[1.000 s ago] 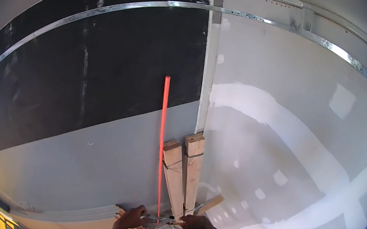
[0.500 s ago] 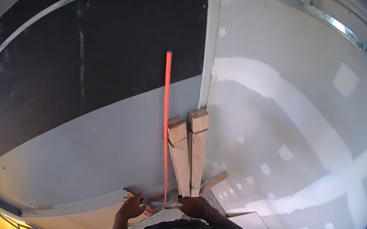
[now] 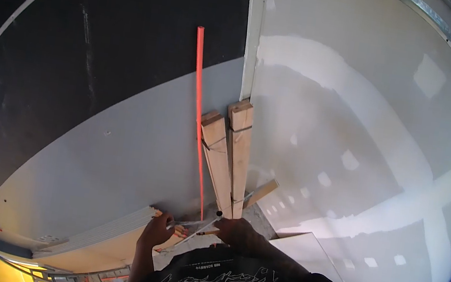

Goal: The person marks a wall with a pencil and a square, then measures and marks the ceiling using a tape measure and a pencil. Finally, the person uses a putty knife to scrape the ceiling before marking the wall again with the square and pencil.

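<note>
My left hand (image 3: 156, 229) is at the near right end of a stack of pale sheets (image 3: 103, 233), its fingers curled in a pinch; what they hold is too small to make out. My right hand (image 3: 233, 232) is closed around a thin, pencil-like wooden stick (image 3: 208, 232) with a dark tip that points left toward the left hand. Just above the right hand's fingers shows a small black round end (image 3: 219, 214). From there a thin pale strip (image 3: 198, 235) slants down to the left between the hands.
Two strapped bundles of timber (image 3: 238, 154) lean in the corner beside a tall orange-red pole (image 3: 199, 100). A short board (image 3: 262, 193) leans at the right wall. A white panel (image 3: 311, 268) lies at lower right. Patched plasterboard (image 3: 320, 125) forms the right wall.
The view has tipped downward, so the wall, pole and timber sit higher in the frame. Both hands stay close together near the sheets, and the small black round end shows more clearly.
</note>
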Demonstrator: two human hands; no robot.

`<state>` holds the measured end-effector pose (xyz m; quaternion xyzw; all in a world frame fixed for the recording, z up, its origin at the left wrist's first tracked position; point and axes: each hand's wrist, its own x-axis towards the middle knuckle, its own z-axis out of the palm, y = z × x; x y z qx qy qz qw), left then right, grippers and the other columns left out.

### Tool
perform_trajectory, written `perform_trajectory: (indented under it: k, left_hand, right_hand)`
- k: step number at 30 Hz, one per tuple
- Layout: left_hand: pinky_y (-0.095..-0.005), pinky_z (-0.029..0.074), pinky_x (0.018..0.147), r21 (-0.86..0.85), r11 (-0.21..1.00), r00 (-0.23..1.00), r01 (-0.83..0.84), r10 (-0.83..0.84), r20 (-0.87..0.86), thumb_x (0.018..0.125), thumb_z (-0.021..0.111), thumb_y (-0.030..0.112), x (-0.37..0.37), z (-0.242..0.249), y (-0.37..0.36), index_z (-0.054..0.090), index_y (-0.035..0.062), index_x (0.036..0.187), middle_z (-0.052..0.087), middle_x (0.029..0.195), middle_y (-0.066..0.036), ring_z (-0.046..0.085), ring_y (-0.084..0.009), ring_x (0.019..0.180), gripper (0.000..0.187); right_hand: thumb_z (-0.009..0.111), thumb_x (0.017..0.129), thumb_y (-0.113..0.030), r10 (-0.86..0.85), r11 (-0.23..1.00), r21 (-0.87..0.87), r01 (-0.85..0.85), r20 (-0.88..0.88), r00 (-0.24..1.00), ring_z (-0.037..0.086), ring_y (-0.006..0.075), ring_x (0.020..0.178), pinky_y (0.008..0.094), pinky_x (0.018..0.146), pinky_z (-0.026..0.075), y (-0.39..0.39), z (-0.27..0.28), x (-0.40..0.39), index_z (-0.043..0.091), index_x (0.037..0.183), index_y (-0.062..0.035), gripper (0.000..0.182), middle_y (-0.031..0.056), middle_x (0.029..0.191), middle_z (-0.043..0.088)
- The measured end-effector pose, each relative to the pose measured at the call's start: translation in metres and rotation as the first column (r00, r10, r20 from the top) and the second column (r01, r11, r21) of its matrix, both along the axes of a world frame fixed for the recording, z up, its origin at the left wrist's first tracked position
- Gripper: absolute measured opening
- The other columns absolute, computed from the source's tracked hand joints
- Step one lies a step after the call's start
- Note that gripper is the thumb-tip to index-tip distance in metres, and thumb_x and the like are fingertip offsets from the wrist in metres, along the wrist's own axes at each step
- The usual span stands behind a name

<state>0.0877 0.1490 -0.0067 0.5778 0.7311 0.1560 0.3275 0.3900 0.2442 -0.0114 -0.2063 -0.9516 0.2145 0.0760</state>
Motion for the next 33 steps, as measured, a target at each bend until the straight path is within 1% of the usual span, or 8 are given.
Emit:
perform_trajectory:
  k: [5,9,13,15,17,24,27,33]
  left_hand:
    - [-0.0458,0.052,0.077,0.043,0.999,0.999,-0.002,0.0,0.042,0.083,0.069,0.018,0.004,-0.013,0.0,0.06,0.0039,0.105,0.068,0.092,-0.019,0.067,-0.0375,0.09,0.027]
    - [-0.0446,0.052,0.076,0.035,0.999,0.999,-0.003,0.002,0.038,0.083,0.069,0.017,0.012,-0.007,0.003,0.059,0.0036,0.105,0.068,0.093,-0.019,0.067,-0.0366,0.088,0.028]
    - [-0.0444,0.051,0.077,0.004,1.0,0.999,-0.007,0.007,0.051,0.082,0.072,0.02,0.017,-0.009,0.008,0.059,0.0031,0.106,0.068,0.093,-0.019,0.067,-0.0367,0.088,0.032]
    - [-0.0445,0.052,0.077,0.05,0.999,0.999,-0.011,0.009,0.036,0.082,0.074,0.022,0.021,-0.007,0.009,0.059,0.0031,0.107,0.068,0.095,-0.019,0.068,-0.0372,0.089,0.035]
    - [-0.0447,0.052,0.077,0.097,0.995,1.0,-0.014,0.012,0.018,0.081,0.075,0.025,0.026,-0.003,0.008,0.059,0.003,0.108,0.069,0.096,-0.02,0.068,-0.0377,0.091,0.038]
    - [-0.042,0.052,0.078,0.029,0.999,0.999,-0.024,0.023,0.049,0.087,0.074,0.043,0.032,-0.007,0.009,0.06,0.0004,0.108,0.07,0.096,-0.02,0.069,-0.0328,0.09,0.049]
    - [-0.0417,0.052,0.077,-0.045,0.997,0.994,-0.065,0.068,0.089,0.086,0.075,0.047,0.038,-0.002,0.01,0.06,0.0005,0.106,0.07,0.093,-0.019,0.069,-0.031,0.088,0.052]
    - [-0.0423,0.05,0.074,-0.068,0.99,0.987,-0.122,0.128,0.096,0.085,0.075,0.052,0.052,0.012,0.01,0.06,0.0026,0.103,0.067,0.089,-0.019,0.066,-0.0325,0.083,0.054]
  right_hand:
    - [0.062,0.086,-0.016,0.079,0.994,0.068,-0.081,0.037,0.996,0.068,0.03,0.098,0.0424,0.078,0.058,0.002,0.019,0.008,0.065,0.103,-0.0033,0.022,0.014,0.102,0.065]
    - [0.062,0.09,-0.019,-0.094,0.992,-0.08,0.1,0.072,0.993,0.07,0.0304,0.096,0.0424,0.076,0.059,-0.001,0.018,0.011,0.064,0.111,-0.0038,0.026,0.0141,0.105,0.068]
    - [0.06,0.092,-0.022,0.134,0.982,0.124,-0.14,0.055,0.989,0.07,0.0314,0.095,0.044,0.076,0.059,0.008,0.011,0.017,0.062,0.115,-0.0049,0.029,0.0143,0.107,0.068]
    - [0.061,0.092,-0.025,-0.01,0.998,-0.064,0.018,0.119,0.993,0.07,0.0322,0.096,0.0455,0.075,0.059,0.008,0.02,0.018,0.061,0.117,-0.0063,0.032,0.0137,0.107,0.068]
    - [0.062,0.091,-0.027,0.035,0.999,-0.014,-0.034,0.141,0.989,0.07,0.032,0.095,0.0455,0.074,0.059,0.011,0.011,0.019,0.06,0.119,-0.0075,0.034,0.0128,0.106,0.068]
    - [0.063,0.089,-0.026,0.097,0.988,0.117,-0.098,0.013,0.995,0.07,0.0281,0.089,0.0421,0.065,0.06,0.026,-0.02,0.022,0.066,0.09,-0.0063,0.02,0.009,0.092,0.064]
    - [0.06,0.093,-0.029,0.073,0.997,0.005,-0.075,0.182,0.981,0.07,0.0305,0.093,0.0447,0.073,0.059,0.03,-0.023,0.02,0.063,0.111,-0.0068,0.029,0.0117,0.099,0.069]
    - [0.058,0.095,-0.032,0.061,0.997,-0.062,-0.048,0.212,0.975,0.07,0.0306,0.097,0.0448,0.075,0.059,0.032,-0.013,0.023,0.062,0.117,-0.0073,0.034,0.0129,0.103,0.07]
